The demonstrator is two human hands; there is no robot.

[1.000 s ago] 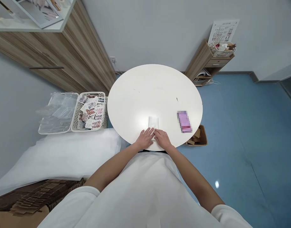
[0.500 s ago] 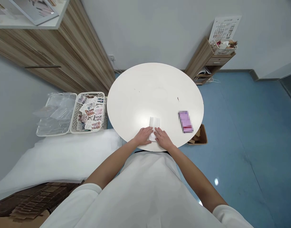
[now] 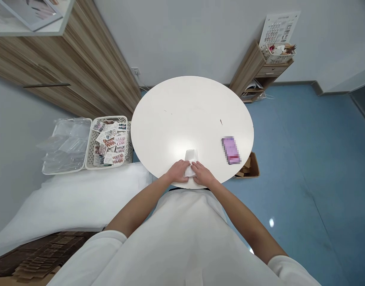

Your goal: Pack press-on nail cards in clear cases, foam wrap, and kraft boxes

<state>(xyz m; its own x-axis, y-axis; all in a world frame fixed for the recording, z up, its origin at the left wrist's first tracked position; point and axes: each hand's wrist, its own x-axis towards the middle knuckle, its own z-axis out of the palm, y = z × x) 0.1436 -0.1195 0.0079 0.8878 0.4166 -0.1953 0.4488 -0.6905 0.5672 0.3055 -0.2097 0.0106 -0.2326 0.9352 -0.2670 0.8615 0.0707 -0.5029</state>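
A small white folded wrapping sheet (image 3: 191, 155) lies near the front edge of the round white table (image 3: 158, 135). Its far part looks smooth and slightly raised; whether anything is inside cannot be seen. My left hand (image 3: 178, 171) grips its left edge, fingers bent over it and thumb at the near side. On the right edge, my right hand (image 3: 201, 174) holds it the same way, fingertips curled on top. Both hands rest low on the table, a short gap apart.
A purple phone-shaped item (image 3: 231, 151), blurred out, lies on the table's right. At left stand a white basket of press-on nail cards (image 3: 111, 143) and one of clear plastic bags (image 3: 69, 147), above white sheeting (image 3: 95, 198). A brown box (image 3: 253, 165) stands beyond the table's right edge.
My fingers have curled in and gripped the sheet's sides, where they lay flatter before. The sheet's far end has tilted and creased slightly. The whole view has shifted a little.
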